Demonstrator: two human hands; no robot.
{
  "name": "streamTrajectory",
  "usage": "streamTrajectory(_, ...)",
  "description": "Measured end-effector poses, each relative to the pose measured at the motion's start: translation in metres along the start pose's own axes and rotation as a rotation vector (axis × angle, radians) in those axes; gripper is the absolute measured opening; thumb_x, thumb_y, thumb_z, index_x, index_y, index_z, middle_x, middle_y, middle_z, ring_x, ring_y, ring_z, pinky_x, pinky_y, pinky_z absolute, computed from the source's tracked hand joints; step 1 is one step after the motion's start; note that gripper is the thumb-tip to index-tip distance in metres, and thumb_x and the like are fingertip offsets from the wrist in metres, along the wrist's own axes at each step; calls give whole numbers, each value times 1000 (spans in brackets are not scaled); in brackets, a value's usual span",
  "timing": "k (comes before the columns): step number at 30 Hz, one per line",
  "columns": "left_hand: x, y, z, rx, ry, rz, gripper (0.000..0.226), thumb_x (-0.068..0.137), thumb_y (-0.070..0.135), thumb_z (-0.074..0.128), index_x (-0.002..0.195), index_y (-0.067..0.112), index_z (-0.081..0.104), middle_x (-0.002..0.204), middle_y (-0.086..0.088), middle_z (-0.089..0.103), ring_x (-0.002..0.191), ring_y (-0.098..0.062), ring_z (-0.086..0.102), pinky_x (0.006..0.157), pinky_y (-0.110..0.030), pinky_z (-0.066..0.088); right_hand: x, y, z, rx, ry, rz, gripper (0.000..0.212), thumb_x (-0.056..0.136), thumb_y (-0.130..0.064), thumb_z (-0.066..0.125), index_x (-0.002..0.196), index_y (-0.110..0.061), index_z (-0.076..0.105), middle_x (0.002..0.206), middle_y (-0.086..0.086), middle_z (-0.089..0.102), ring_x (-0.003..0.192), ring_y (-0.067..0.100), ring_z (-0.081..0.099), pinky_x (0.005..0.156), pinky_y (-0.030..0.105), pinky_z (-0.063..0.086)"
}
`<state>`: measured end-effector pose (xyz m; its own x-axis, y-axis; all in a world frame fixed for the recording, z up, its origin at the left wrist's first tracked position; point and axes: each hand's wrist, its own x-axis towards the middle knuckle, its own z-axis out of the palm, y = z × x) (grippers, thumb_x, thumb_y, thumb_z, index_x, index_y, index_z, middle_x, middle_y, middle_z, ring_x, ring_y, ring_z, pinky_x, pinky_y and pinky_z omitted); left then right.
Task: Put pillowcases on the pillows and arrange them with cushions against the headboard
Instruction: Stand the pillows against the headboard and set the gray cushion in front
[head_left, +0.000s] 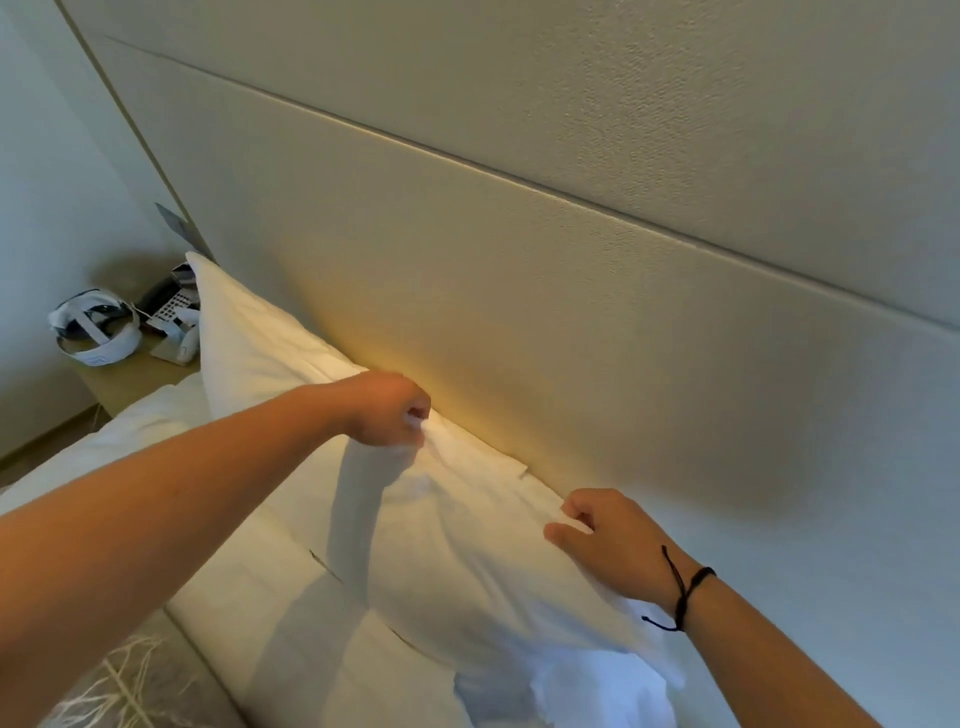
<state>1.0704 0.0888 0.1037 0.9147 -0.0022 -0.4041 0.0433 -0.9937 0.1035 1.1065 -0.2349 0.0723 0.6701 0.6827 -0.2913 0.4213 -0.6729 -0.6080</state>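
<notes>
Against the padded headboard (597, 291), a white pillow (467, 561) stands leaning, top edge touching it. Left hand (389, 413) fisted, pinching pillowcase fabric at the top edge. Right hand (605, 540) curled, gripping the upper right corner; black cord bracelet (680, 592) on wrist. Second white pillow (244, 332) just beside, further left. Nightstand (124, 382) holds a white headset (96, 327) and phone (171, 306).

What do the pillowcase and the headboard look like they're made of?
Pillowcase: matte white woven fabric, probably cotton; it creases softly where both hands pinch it. Headboard: beige padded panels with a fine grainy texture and seams, likely textured fabric or faux leather.
</notes>
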Motion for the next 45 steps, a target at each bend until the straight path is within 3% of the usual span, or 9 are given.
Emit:
streamTrajectory(5, -2, 0, 0, 211, 243, -47, 21, 93, 30, 47, 99, 29, 67, 98, 6, 65, 95, -21, 58, 79, -33, 41, -21, 1, -15, 44, 199, -28, 25, 95, -34, 55, 73, -25, 49, 69, -6, 56, 62, 13, 49, 55, 27, 36)
streamTrajectory(10, 10, 5, 11, 370, 421, -121, 22, 96, 30, 46, 106, 30, 66, 107, 7, 66, 104, -20, 58, 81, -33, 38, -22, 1, -7, -574, 343, 25, 14, 101, -26, 38, 89, -21, 32, 57, -5, 42, 47, 17, 39, 42, 31, 23)
streamTrajectory(12, 11, 8, 17, 349, 444, -138, 22, 97, 28, 45, 106, 28, 64, 107, 5, 66, 104, -21, 57, 80, -33, 40, -17, 6, 0, -654, 290, 80, 5, 99, -16, 42, 100, -19, 38, 57, -5, 40, 49, 20, 41, 43, 30, 23)
streamTrajectory(17, -1, -9, 30, 380, 368, -158, 23, 96, 22, 44, 112, 29, 58, 112, 6, 63, 108, -19, 54, 77, -32, 38, -12, 15, 16, -706, 121, 94, 13, 97, -17, 44, 110, -19, 45, 60, -7, 39, 56, 20, 47, 47, 30, 30)
streamTrajectory(25, -16, -50, 30, 417, 400, -251, 25, 96, 20, 48, 118, 26, 58, 114, 4, 61, 109, -20, 52, 88, -32, 41, 40, -44, 29, -367, 212, -174, 24, 100, -34, 40, 124, -29, 40, 105, -6, 58, 86, 18, 57, 69, 31, 43)
streamTrajectory(28, -13, -65, 28, 428, 399, -263, 24, 96, 20, 48, 117, 25, 58, 114, 3, 61, 107, -21, 52, 85, -32, 39, 77, -75, 42, -263, 164, -249, 13, 99, -29, 44, 111, -29, 40, 103, -4, 57, 82, 20, 54, 71, 34, 46)
streamTrajectory(33, -2, -98, 24, 466, 340, -274, 22, 97, 29, 49, 116, 22, 58, 115, 1, 61, 105, -20, 52, 84, -33, 39, 154, -121, 70, -176, -14, -314, 18, 98, -18, 44, 112, -26, 51, 109, -1, 51, 88, 22, 52, 75, 35, 48)
streamTrajectory(37, 7, -131, 16, 540, 291, -296, 24, 94, 36, 55, 113, 23, 59, 113, 0, 61, 104, -20, 52, 76, -32, 28, 207, -152, 85, -88, -26, -297, 30, 92, -8, 44, 111, -26, 60, 108, -3, 48, 88, 22, 54, 78, 37, 52)
streamTrajectory(45, 21, -194, -11, 746, 128, -326, 32, 93, 34, 55, 124, 27, 58, 116, -2, 52, 107, -22, 47, 73, -33, 28, 262, -173, 96, 3, -50, -306, 39, 91, -5, 49, 122, -24, 61, 117, -4, 56, 103, 20, 57, 85, 30, 49)
